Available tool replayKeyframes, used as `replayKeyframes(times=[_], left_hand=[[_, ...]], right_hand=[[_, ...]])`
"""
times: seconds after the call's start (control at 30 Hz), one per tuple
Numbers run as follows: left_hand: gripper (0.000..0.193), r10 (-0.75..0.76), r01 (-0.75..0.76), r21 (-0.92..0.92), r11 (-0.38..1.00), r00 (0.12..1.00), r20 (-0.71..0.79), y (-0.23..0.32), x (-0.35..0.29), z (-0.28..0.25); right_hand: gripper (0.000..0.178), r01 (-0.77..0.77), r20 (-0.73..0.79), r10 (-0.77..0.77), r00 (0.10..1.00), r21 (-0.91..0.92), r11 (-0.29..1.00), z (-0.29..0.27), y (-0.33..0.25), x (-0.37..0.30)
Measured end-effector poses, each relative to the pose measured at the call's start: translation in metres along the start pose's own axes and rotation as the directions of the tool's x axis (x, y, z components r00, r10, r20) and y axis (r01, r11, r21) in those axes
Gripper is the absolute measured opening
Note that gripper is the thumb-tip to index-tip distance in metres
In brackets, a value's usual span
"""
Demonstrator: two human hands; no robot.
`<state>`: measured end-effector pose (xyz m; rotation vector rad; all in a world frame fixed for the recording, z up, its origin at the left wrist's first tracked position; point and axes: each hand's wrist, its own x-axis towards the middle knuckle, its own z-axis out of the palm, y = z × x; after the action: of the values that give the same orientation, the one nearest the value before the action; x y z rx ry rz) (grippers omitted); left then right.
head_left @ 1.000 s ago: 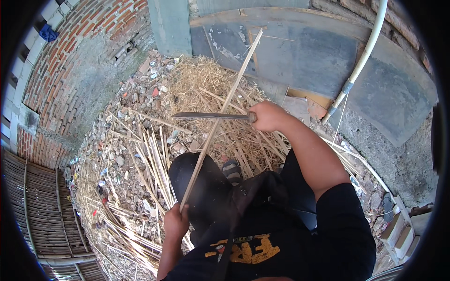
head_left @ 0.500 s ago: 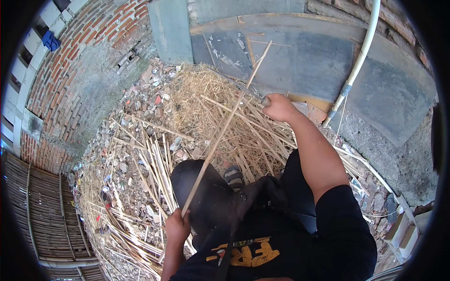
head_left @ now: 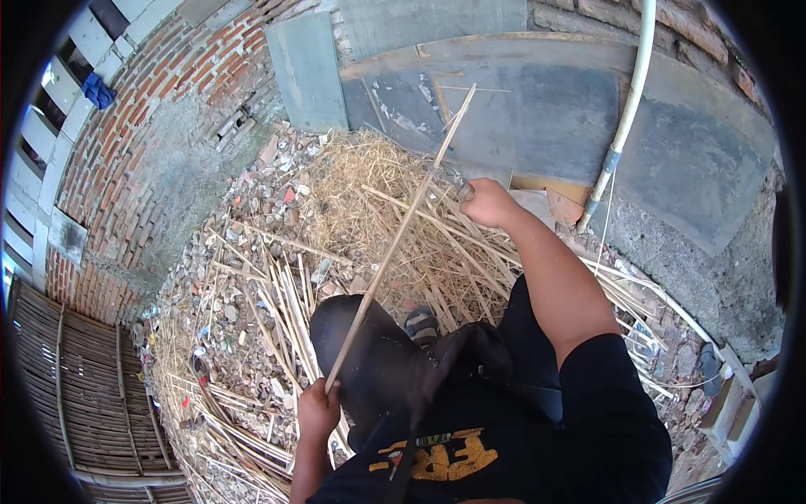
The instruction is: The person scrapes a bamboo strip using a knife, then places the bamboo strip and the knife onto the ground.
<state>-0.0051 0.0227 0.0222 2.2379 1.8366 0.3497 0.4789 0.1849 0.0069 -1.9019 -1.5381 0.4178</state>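
My left hand is closed round the near end of a long, pale bamboo strip, beside my left knee. The strip slants up and away to the right over the knee, its far end in front of the grey panels. My right hand is closed on the handle of a knife, out ahead over the straw. Its thin, dark blade reaches left to the upper part of the strip and seems to touch it. Much of the blade blends into the straw, so its tip is hard to make out.
Fine shavings and straw are heaped ahead. Split bamboo strips lie left of my knee, on stony rubble. Grey panels lean on the far wall behind a white pipe. A brick wall rises at left.
My right hand with the knife has shifted slightly left and nearer along the strip. My left hand keeps its hold at the near end. The whole view has tilted a little.
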Motion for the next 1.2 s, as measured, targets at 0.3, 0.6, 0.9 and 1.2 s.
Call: replayKeyframes(times=[0.3,0.6,0.9,1.2], left_hand=[[0.036,-0.063,0.097,-0.214,0.972,0.985,0.16,-0.026,-0.024,-0.021],[0.039,-0.117,0.147,-0.143,0.979,0.972,0.203,-0.039,-0.022,-0.03],[0.035,-0.057,0.076,-0.158,0.984,0.991,0.12,-0.039,-0.024,-0.024],[0.04,-0.094,0.129,-0.236,0.963,0.983,0.157,-0.068,-0.046,-0.021]], right_hand=[[0.02,0.172,0.404,-0.124,0.906,-0.083,0.982,-0.027,-0.06,-0.039],[0.03,0.144,0.432,-0.063,0.9,-0.156,0.977,-0.015,-0.078,-0.028],[0.035,0.025,0.22,0.005,0.975,-0.132,0.991,-0.023,-0.016,-0.005],[0.033,0.179,0.334,-0.097,0.938,-0.223,0.958,-0.03,-0.067,-0.034]])
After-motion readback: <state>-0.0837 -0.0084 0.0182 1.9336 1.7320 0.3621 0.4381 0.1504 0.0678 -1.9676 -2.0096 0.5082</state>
